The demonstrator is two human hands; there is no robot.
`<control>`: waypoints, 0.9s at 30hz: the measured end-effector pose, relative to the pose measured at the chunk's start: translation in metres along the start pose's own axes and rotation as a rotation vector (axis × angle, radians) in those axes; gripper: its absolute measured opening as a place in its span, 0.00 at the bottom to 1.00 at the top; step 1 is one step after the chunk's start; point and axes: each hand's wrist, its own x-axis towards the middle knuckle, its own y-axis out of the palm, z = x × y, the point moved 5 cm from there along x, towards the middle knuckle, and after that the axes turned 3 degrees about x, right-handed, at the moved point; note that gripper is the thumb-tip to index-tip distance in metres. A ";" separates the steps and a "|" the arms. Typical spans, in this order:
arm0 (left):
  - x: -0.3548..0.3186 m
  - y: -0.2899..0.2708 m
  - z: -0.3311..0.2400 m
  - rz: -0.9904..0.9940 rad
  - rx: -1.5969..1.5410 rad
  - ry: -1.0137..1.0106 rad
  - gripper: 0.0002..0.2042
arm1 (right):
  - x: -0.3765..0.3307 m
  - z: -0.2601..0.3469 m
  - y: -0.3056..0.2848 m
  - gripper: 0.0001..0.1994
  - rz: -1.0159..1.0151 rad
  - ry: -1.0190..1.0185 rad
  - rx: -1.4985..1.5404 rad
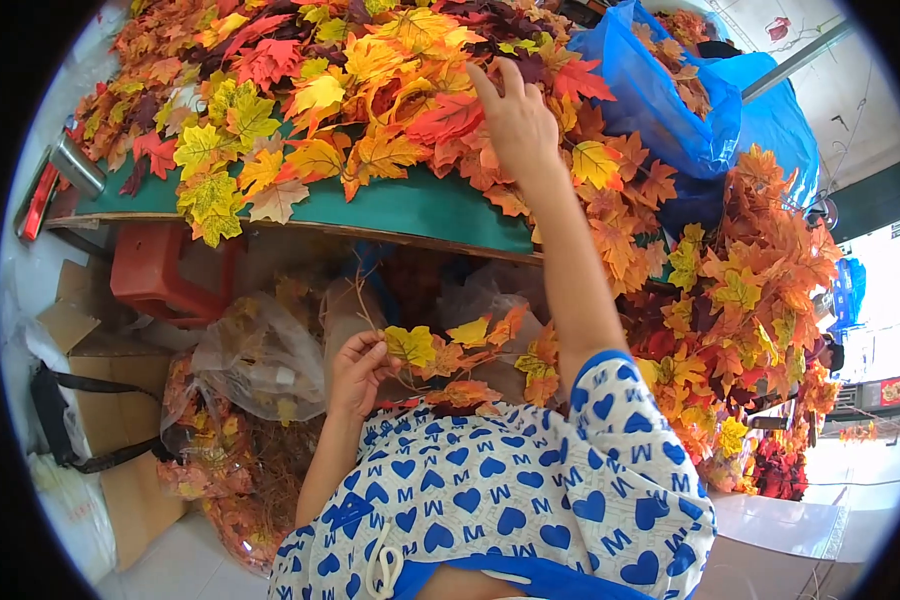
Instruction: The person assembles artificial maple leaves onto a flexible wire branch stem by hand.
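My left hand [360,368] is closed in a pinch round the thin brown stem of an artificial maple leaf branch [410,345] in front of my body. Yellow and orange leaves spread from the branch to the right, over my lap. My right arm stretches up and forward across the table edge. At its end my right hand [518,125] hovers over or touches a pile of loose artificial maple leaves [400,80], fingers apart and no leaf visibly held. Red leaves [445,118] lie just left of that hand, orange ones just below it.
The green tabletop [370,205] shows along its front edge. Blue plastic bags [660,100] with leaves stand at the back right, and finished leaf bunches [760,270] hang at the right. A red stool [165,270], clear bag [260,360] and cardboard box [120,420] are at the left.
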 end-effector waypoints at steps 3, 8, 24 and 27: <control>0.005 0.004 0.002 0.032 0.026 0.000 0.07 | 0.005 -0.024 0.055 0.11 0.184 -0.228 0.112; 0.002 0.010 0.007 0.004 0.013 0.009 0.07 | 0.037 0.032 0.001 0.11 -0.174 -0.195 0.151; -0.005 0.006 0.010 -0.044 -0.005 0.015 0.08 | 0.005 0.025 -0.031 0.13 0.149 0.101 0.429; 0.002 0.016 0.004 0.007 0.019 -0.004 0.07 | -0.034 -0.027 0.001 0.07 0.354 0.139 0.092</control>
